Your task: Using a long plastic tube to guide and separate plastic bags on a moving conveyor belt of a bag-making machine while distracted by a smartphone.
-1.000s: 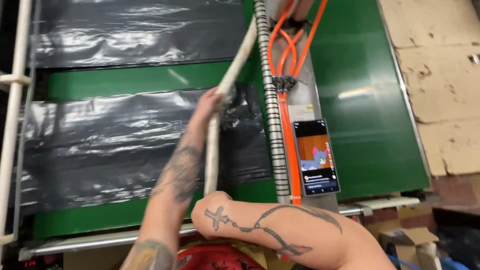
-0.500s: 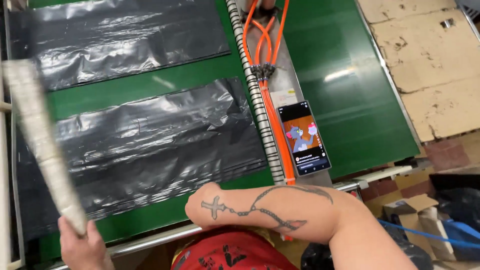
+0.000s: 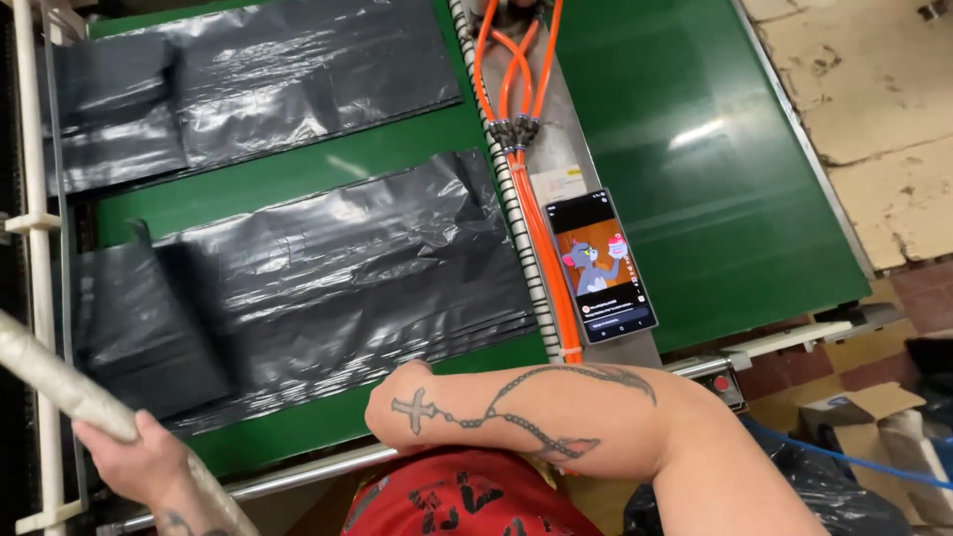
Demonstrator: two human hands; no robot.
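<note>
The pale roll [image 3: 60,382] slants across the near left corner, rising to the left edge of view. The left hand [image 3: 139,462] is clenched around it, fingers wrapped over its lower part, just near of the green table [image 3: 695,149].

The right forearm [image 3: 526,412] lies across the near edge of the table, bent inward over a red garment [image 3: 467,501]. The right hand itself is tucked out of sight at the wrist, so I cannot tell whether its fingers are closed or loose.

Just far of the left hand lies a stack of black plastic bags [image 3: 328,288], flat on the green surface. A second stack of black bags [image 3: 268,84] lies farther off, well apart from the first.

Right of the near stack, orange cables [image 3: 541,258] run along a metal strip. A phone [image 3: 601,266] with a lit screen lies touching that strip, just right of the cables.
</note>
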